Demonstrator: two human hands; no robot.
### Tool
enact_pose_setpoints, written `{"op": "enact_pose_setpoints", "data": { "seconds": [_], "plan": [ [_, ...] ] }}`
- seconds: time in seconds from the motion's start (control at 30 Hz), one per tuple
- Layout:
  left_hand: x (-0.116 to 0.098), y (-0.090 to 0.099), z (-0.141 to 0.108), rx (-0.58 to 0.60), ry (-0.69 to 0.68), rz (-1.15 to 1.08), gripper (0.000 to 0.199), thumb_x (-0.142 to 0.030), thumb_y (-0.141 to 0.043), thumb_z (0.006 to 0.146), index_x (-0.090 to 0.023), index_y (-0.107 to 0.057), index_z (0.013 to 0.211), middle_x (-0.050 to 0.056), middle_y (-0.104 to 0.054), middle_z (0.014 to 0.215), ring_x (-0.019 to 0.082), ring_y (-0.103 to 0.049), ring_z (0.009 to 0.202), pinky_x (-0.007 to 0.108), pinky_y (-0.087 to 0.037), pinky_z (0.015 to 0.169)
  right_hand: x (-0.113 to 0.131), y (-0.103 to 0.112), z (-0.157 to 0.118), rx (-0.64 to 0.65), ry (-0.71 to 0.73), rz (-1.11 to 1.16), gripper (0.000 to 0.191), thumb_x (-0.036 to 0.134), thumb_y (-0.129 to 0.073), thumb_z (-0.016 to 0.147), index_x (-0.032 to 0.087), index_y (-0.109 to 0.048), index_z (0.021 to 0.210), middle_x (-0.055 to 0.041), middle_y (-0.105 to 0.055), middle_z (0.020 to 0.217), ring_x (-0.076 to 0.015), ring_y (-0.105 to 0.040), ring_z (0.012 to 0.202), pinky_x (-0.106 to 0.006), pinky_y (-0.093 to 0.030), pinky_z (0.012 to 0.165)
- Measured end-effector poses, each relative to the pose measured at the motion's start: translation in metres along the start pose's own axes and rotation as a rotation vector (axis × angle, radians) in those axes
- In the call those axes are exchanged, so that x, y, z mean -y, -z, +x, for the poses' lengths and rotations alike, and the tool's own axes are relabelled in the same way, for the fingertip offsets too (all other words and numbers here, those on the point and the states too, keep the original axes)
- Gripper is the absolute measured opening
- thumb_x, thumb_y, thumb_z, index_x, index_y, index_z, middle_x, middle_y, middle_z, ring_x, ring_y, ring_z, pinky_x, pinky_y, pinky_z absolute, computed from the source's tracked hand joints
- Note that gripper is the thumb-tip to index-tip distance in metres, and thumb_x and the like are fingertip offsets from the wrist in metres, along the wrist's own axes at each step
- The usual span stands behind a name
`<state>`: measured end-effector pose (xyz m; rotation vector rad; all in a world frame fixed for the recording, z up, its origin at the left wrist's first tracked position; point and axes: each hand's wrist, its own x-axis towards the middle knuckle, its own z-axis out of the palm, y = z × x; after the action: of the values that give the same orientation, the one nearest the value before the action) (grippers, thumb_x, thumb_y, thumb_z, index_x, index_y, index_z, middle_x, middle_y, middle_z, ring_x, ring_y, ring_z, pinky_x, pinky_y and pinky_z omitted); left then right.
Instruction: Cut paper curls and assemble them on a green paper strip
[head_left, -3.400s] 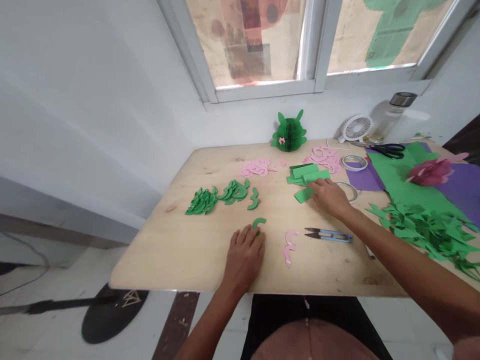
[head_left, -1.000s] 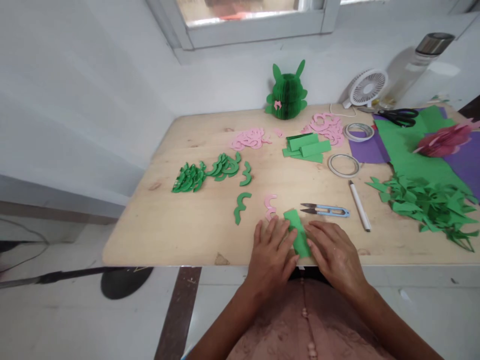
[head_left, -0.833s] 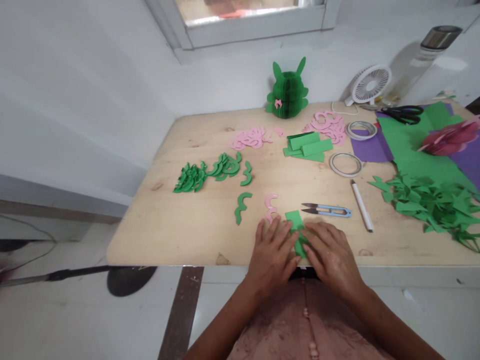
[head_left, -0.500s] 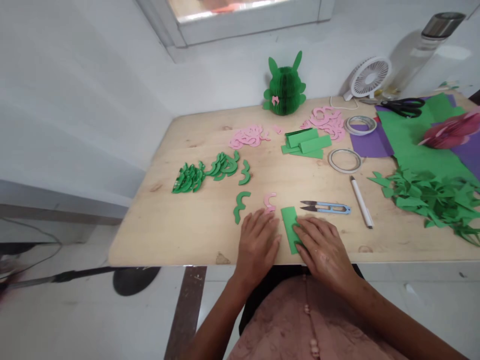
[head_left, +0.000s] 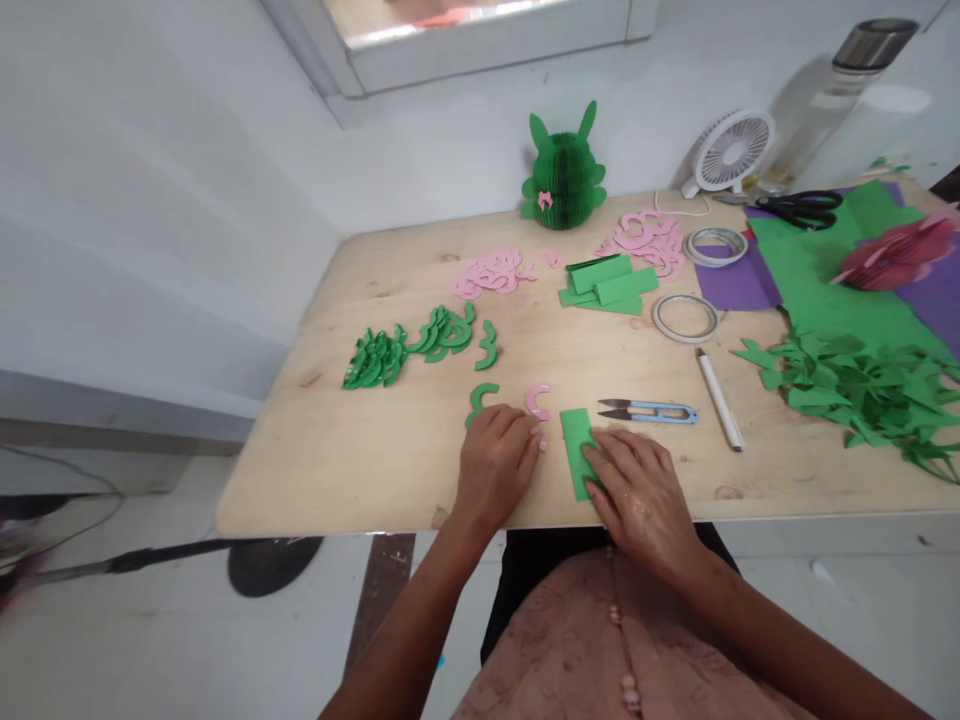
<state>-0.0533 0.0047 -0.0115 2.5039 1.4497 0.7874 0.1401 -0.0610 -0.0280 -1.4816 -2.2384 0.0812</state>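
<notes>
A folded green paper strip (head_left: 576, 456) lies near the front edge, with the spread fingers of my right hand (head_left: 634, 492) resting on its right side. My left hand (head_left: 496, 462) is palm down on the table with bent fingers, its thumb apart from them. Its fingertips touch or partly cover a curved pink piece (head_left: 537, 398), and its knuckles hide the lower part of a wavy green piece (head_left: 484, 391). Right of the strip are blue thread snips (head_left: 651, 411).
Behind lie green cutouts (head_left: 444, 332), pink cutouts (head_left: 492, 273) and folded green strips (head_left: 611, 282). A green paper figure (head_left: 566, 180) stands by the wall. Tape rolls (head_left: 685, 317), a white marker (head_left: 720, 400) and green scraps (head_left: 862, 385) are to the right.
My left hand has shifted slightly left, its fingers more bent, now over part of the wavy green piece. More of the pink piece shows. My right hand stays on the strip.
</notes>
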Motion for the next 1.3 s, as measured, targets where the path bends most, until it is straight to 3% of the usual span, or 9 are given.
{"op": "enact_pose_setpoints", "data": {
  "seconds": [0.27,0.5,0.73,1.0,1.3],
  "plan": [
    [0.011,0.000,0.008,0.025,0.080,0.016,0.018,-0.019,-0.046,0.087,-0.020,-0.063,0.091,0.007,-0.067,0.090,0.023,-0.058,0.091,0.039,-0.047,0.083,0.003,-0.002,0.003,-0.040,-0.037,0.036,0.031,0.025,-0.052,0.087,0.016,-0.061,0.115,-0.0138,-0.059,0.123,-0.0304,-0.048,0.115,-0.048,-0.038,0.091],
    [0.023,0.001,0.049,0.354,0.188,0.111,0.018,-0.019,-0.053,0.083,-0.019,-0.061,0.099,0.006,-0.067,0.096,0.021,-0.060,0.091,0.031,-0.045,0.076,0.002,-0.004,0.000,-0.143,-0.060,0.085,0.029,0.021,-0.051,0.087,0.017,-0.061,0.114,-0.0119,-0.063,0.116,-0.0282,-0.051,0.110,-0.047,-0.038,0.092],
    [0.019,-0.001,0.075,0.485,0.223,0.133,0.009,-0.022,-0.057,0.079,-0.020,-0.061,0.086,0.004,-0.066,0.087,0.018,-0.060,0.078,0.026,-0.039,0.061,0.001,-0.006,-0.001,-0.156,-0.058,0.086,0.030,0.021,-0.052,0.086,0.017,-0.061,0.114,-0.0114,-0.063,0.115,-0.0273,-0.053,0.108,-0.046,-0.038,0.091],
    [0.018,-0.005,0.081,0.526,0.271,0.100,0.007,-0.026,-0.058,0.079,-0.019,-0.060,0.077,0.004,-0.064,0.081,0.018,-0.059,0.074,0.027,-0.037,0.060,0.001,-0.005,-0.001,-0.156,-0.068,0.098,0.027,0.021,-0.051,0.087,0.018,-0.061,0.112,-0.0104,-0.064,0.115,-0.0276,-0.053,0.107,-0.046,-0.037,0.091],
    [0.021,-0.004,0.076,0.477,0.314,-0.040,0.007,-0.022,-0.061,0.075,-0.018,-0.058,0.070,0.002,-0.063,0.070,0.016,-0.057,0.065,0.026,-0.036,0.057,0.003,-0.004,0.000,-0.147,-0.074,0.104,0.025,0.021,-0.051,0.087,0.016,-0.062,0.110,-0.0109,-0.064,0.114,-0.0272,-0.052,0.107,-0.046,-0.037,0.092]
  ]
}}
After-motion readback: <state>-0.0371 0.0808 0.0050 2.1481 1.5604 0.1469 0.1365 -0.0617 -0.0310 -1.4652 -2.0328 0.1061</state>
